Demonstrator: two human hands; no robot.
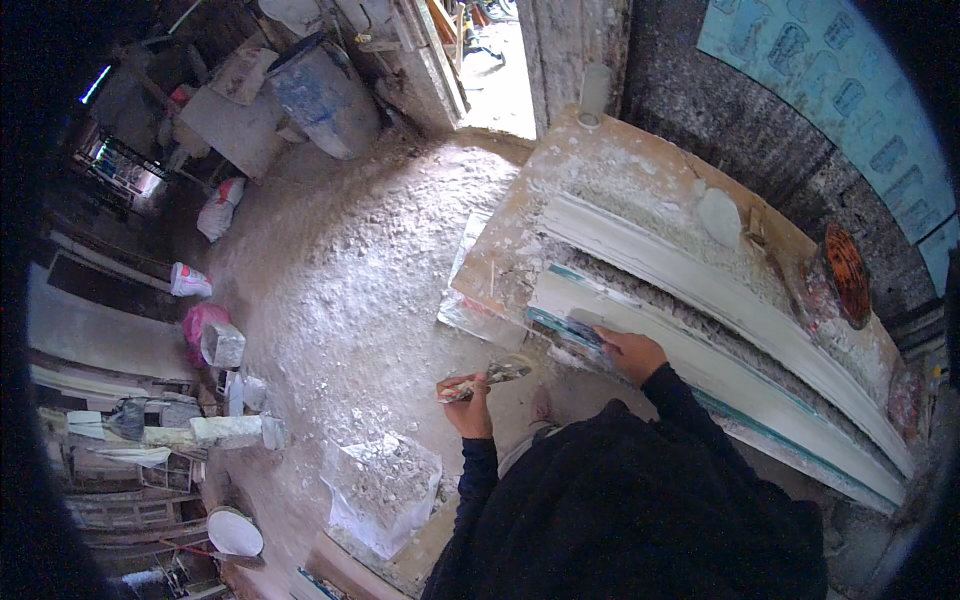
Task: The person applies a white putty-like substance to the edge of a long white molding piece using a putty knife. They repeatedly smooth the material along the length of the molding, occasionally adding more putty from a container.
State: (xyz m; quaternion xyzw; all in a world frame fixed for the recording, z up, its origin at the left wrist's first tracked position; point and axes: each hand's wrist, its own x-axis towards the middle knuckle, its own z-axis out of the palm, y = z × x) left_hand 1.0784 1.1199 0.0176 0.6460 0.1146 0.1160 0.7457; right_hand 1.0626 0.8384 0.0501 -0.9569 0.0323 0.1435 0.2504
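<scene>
My left hand (468, 414) is closed around a plaster-crusted trowel (510, 374), held out over the floor left of the bench, its blade pointing right. With my right hand (634, 356) I grip a dark, flat scraper (583, 331), mostly covered by my fingers. It rests on the near end of a long white plaster strip (715, 378), which lies in a mould with green edges. Behind that strip runs a second long white plaster moulding (690, 268), roughly parallel to it. My sleeve and body cover part of the near strip.
The plaster-smeared bench (505, 250) carries an orange round basket-like item (847, 277) at its far right. A white sack of rubble (385, 490) stands on the dusty floor at lower left. A large blue barrel (325, 98) stands near the bright doorway (498, 85).
</scene>
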